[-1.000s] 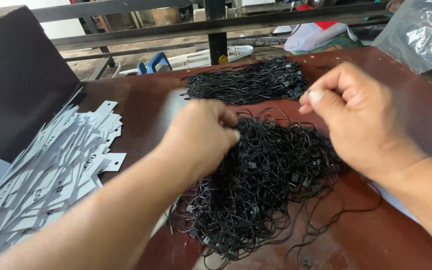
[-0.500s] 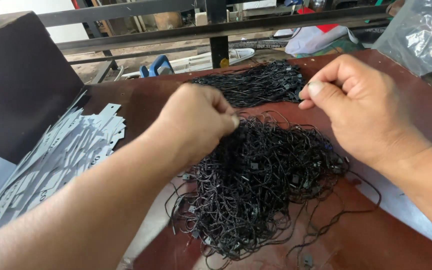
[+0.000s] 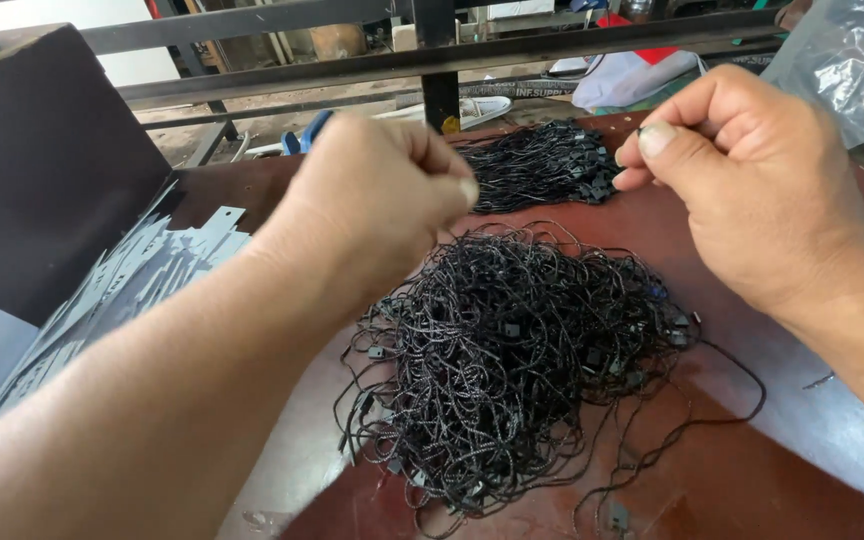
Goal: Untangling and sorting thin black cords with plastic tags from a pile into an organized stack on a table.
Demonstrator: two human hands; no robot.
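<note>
left hand (image 3: pixel 377 205): closed into a loose fist above the table (image 3: pixel 752 470), fingertips pinched together. Prob has one cord end in there but it's too thin to see, so can't tell for sure.
right hand (image 3: pixel 752 190): thumb pressed vs forefinger, other fingers curled, raised near the far right edge. Same deal, pinch is shut but whatever's in it doesn't show.
big cord heap (image 3: pixel 512 355): tangled black string loops w/ little plastic locks, sitting mid-table right under & between both hands. Loose strands trail off toward the near right edge.
second cord bundle (image 3: pixel 542 160): neater, at the far edge, just behind the hands, apart from the heap.
paper tags (image 3: pixel 122 290): grey-white strips w/ punched holes, fanned out along the left edge.
plastic bag (image 3: pixel 842 60): clear, past the far right corner.
risk imo: heap is knotted up bad, so pulling one cord prob drags a clump w/ it, or snags a lock & snaps the string. Yank sideways & strands could slide off the near edge too.
</note>
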